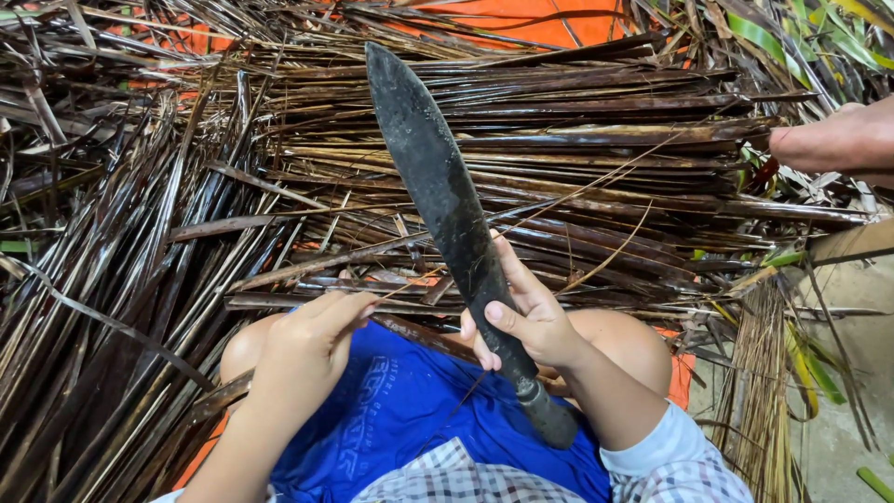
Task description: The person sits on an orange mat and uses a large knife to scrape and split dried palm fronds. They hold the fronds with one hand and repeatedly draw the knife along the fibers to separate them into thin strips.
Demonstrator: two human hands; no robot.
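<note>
My right hand [523, 321] grips a long dark knife [438, 186] low on its blade, just above the handle, with the tip pointing up and away from me. My left hand [312, 345] pinches a thin pale leaf rib [521, 228] that runs from its fingertips up to the right, passing the blade. Both hands hover over my lap in blue shorts [410, 410], with my bare knees either side.
Dark dried palm leaf strips [577, 140] lie piled in front and to the left on an orange sheet [521, 19]. Another person's bare limb [833, 140] shows at the right edge. A bundle of thin ribs [759, 391] lies at the right on concrete.
</note>
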